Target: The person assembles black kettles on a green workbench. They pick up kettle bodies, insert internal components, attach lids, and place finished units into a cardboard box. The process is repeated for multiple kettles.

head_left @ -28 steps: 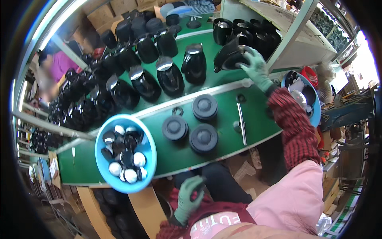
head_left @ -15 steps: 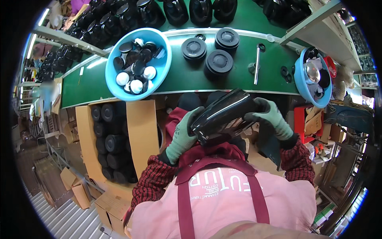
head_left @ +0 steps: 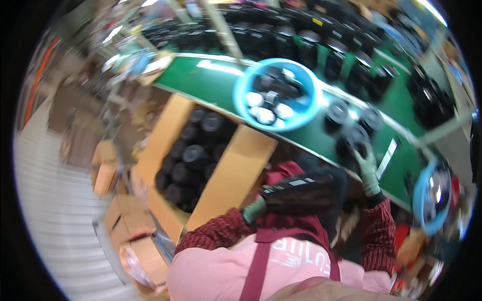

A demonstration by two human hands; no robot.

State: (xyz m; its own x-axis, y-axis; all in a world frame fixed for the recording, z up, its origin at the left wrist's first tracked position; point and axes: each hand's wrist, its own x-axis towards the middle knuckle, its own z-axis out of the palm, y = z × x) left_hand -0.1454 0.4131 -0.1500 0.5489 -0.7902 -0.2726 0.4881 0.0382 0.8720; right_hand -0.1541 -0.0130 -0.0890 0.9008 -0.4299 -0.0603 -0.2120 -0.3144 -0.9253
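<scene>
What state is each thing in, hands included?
Black jug, on its side, in grip of left hand
Round black parts, three resting on green table
Right hand, at nearest part; contact too blurred to tell
Carton, flaps open, holding dark cylinders
Left blue basin, holding black and pale caps
Right blue basin, holding mixed parts

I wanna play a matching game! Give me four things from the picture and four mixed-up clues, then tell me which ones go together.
Things:
1. Left hand
2. Right hand
3. Blue basin beside the box
4. Open cardboard box

Clues:
A. Fingers at a round black piece on the green table
B. Packed with dark parts
C. Gripping one end of a black container
D. Has white and black caps inside

Pairs: 1-C, 2-A, 3-D, 4-B
</scene>
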